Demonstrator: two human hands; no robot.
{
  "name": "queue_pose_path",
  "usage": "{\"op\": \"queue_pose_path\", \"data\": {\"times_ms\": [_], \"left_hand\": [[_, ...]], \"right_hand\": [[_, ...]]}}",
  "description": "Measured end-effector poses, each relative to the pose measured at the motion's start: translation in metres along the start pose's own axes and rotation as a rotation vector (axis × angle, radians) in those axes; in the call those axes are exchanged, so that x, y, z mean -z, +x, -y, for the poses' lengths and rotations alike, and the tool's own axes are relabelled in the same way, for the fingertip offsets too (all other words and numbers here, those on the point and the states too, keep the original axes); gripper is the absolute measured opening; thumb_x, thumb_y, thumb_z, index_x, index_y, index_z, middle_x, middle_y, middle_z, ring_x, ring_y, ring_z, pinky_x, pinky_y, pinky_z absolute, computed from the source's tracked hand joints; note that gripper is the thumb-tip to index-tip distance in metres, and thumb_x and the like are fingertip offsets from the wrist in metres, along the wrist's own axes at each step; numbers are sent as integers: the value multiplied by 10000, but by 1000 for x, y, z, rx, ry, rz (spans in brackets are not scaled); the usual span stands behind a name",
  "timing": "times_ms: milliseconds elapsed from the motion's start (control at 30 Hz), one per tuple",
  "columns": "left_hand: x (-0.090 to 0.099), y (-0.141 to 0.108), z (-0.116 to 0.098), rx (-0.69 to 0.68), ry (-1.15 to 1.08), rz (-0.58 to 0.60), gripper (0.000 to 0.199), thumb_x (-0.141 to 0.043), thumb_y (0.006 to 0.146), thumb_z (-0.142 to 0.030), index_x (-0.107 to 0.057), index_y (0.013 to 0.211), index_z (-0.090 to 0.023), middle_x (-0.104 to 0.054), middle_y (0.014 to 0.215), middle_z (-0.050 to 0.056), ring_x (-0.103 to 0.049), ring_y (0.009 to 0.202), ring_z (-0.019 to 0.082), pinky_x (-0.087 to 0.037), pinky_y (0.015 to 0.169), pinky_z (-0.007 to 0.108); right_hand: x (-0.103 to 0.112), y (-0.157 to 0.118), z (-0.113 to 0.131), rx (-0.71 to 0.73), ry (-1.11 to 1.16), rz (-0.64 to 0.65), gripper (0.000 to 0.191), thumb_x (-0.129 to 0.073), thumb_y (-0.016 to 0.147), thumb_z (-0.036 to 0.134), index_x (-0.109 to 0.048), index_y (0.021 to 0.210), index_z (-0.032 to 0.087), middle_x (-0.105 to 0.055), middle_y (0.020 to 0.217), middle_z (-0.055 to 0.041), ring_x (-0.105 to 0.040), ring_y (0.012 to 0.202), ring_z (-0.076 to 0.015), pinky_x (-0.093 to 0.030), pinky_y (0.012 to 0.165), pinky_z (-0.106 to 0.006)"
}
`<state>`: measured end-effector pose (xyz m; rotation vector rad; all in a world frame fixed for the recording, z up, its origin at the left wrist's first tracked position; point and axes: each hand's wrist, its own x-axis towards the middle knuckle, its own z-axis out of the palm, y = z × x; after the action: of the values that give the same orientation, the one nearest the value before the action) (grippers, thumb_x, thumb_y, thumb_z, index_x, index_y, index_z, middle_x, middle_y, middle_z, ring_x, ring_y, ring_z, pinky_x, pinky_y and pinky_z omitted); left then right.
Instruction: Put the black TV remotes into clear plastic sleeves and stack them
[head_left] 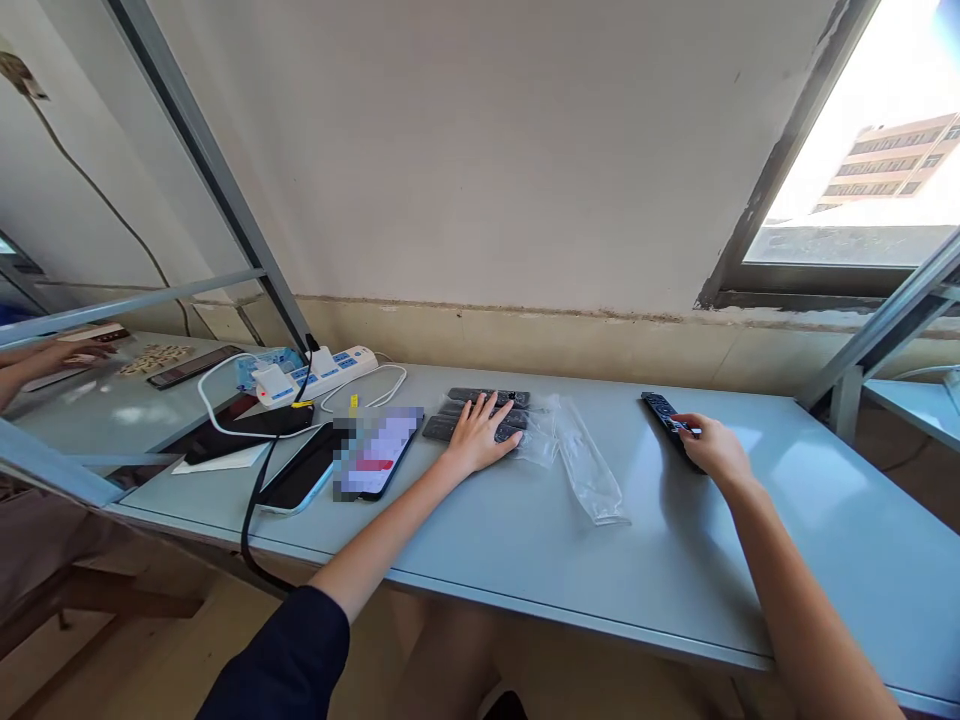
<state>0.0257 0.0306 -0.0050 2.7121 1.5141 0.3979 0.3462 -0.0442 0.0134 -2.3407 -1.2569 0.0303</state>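
Observation:
My left hand (478,437) lies flat with its fingers spread over a row of dark, long items (450,408) that look like remote controls in clear plastic. What lies under the palm is hidden. Beside them on the right is an empty-looking clear plastic sleeve (589,465), crumpled at its far end. Farther right, a black remote control (660,408) rests on the desk at a slant. My right hand (712,447) grips its near half, thumb and fingers closed at its right side; part of the remote is covered by the fingers.
Two phones (296,470) lie left of my left hand. Behind them stands a white power strip (330,372) with white and black cables (251,510). A metal post (225,180) rises at the left; past it another person's hand (79,352) rests on the neighbouring desk.

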Motion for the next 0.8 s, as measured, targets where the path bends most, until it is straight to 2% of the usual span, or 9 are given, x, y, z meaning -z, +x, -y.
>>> {"op": "queue_pose_path", "data": {"times_ms": [200,333,400,500,600,667,733,800], "left_hand": [[3,9,-3,17,11,25,591,-442,904,-514,-402,1414,-218,-346,1492,146,-297,1378,351,-291,1072,559],[6,10,-6,6,28,5,572,-462,908,-457,-426,1396,-160,-369,1469,186,-315,1365,367,-290,1070,573],[10,8,-11,-31,31,-12,523,-458,917,-388,-432,1390,-166,-376,1473,160,-302,1380,332,-259,1102,541],[13,2,-27,-219,37,-43,466,-458,913,-249,-445,1378,-217,-378,1485,84,-276,1402,241,-213,1148,442],[12,-3,-52,-609,85,-65,481,-514,856,-131,-499,1331,-209,-403,1470,83,-296,1394,222,-230,1143,404],[10,-3,-68,-780,93,-36,458,-551,811,-72,-572,1252,-193,-449,1437,98,-338,1373,234,-265,1123,401],[8,0,-79,-814,44,-3,308,-566,807,-59,-676,1069,-177,-530,1363,110,-397,1336,257,-318,1083,408],[7,4,-86,-783,-10,2,172,-565,833,-81,-715,852,-163,-616,1251,114,-453,1292,276,-364,1033,418]], "right_hand": [[1,-6,9,16,42,35,365,-542,750,288,-667,1084,208,-664,1069,-85,-624,939,-235,-455,639,-284],[4,-9,14,-23,46,76,391,-559,767,386,-649,1098,201,-691,967,-84,-646,839,-231,-451,601,-283],[5,-10,16,-43,40,93,428,-561,773,422,-637,1120,184,-696,939,-90,-650,824,-235,-450,595,-285],[8,-11,18,-55,29,115,466,-561,781,452,-626,1142,165,-695,957,-99,-649,852,-237,-451,602,-280],[9,-13,20,-51,14,125,469,-569,780,467,-623,1150,186,-692,992,-90,-645,893,-237,-453,617,-275],[10,-13,20,-47,4,128,465,-578,777,467,-623,1152,196,-691,1004,-85,-643,912,-237,-456,631,-274],[10,-14,20,-40,-1,131,457,-590,769,464,-628,1140,200,-692,995,-83,-644,911,-239,-457,634,-275],[11,-14,20,-30,2,132,451,-598,763,460,-632,1129,200,-695,978,-81,-648,900,-238,-459,633,-275]]}}
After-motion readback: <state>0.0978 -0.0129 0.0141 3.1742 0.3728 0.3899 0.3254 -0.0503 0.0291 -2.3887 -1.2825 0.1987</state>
